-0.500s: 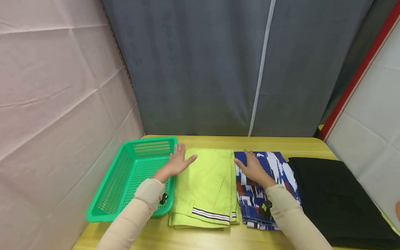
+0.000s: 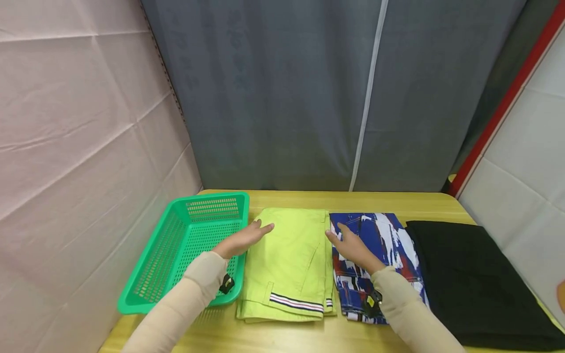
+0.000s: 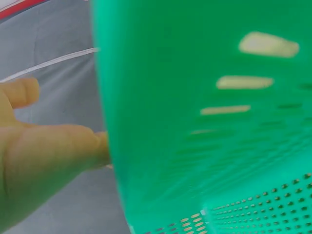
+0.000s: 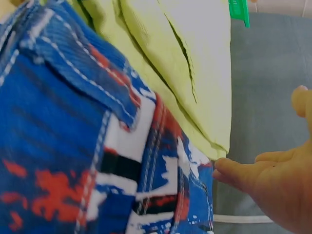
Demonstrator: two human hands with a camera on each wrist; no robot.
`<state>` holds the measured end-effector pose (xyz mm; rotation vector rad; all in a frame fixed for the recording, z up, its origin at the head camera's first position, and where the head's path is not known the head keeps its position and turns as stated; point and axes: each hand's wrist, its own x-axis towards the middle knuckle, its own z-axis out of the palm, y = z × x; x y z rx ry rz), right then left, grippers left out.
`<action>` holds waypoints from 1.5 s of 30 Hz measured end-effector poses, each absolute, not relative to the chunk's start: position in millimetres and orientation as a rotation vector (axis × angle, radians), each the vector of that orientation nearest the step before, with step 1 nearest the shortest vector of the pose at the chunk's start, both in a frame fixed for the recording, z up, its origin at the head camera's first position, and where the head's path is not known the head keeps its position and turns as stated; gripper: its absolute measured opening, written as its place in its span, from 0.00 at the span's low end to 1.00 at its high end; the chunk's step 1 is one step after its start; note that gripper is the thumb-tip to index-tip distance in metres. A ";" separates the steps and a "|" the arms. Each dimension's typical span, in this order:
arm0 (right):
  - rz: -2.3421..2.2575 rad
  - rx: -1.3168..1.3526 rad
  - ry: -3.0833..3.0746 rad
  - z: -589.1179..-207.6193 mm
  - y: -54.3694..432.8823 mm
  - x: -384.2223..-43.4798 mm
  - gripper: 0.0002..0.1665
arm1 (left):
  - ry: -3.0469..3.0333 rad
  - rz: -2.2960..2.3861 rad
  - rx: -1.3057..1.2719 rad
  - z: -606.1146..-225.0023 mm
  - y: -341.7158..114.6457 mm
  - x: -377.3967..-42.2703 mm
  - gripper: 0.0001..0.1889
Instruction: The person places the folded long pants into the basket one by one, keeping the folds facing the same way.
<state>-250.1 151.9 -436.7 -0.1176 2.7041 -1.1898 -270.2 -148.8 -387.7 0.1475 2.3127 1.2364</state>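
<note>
In the head view, folded lime-yellow trousers (image 2: 293,255) with a striped band lie on the table between my two hands. My left hand (image 2: 243,240) is over the right rim of a green plastic basket (image 2: 245,211), at the trousers' left edge, thumb spread and nothing held. In the left wrist view, the basket's wall (image 3: 161,97) fills much of the picture beside the hand (image 3: 48,151). My right hand (image 2: 355,249) hovers over folded blue, white and red patterned jeans (image 2: 388,235), palm turned inward, holding nothing. The right wrist view shows its fingers (image 4: 234,173) near the jeans' far edge.
Folded black cloth (image 2: 476,284) lies to the right of the jeans. Behind the yellow wooden table (image 2: 304,197) hangs a grey curtain (image 2: 273,98). A pale fabric wall (image 2: 88,147) stands close by the basket, and a white panel (image 2: 525,162) borders the right side.
Both hands have turned from flat, spread palms to a more edge-on pose and drawn slightly nearer to me. The clothes and basket keep their places.
</note>
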 end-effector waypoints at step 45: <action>-1.706 0.249 2.115 -457.1 125.9 -258.7 0.39 | 2.195 1.342 -0.251 -419.9 -130.9 -290.5 0.41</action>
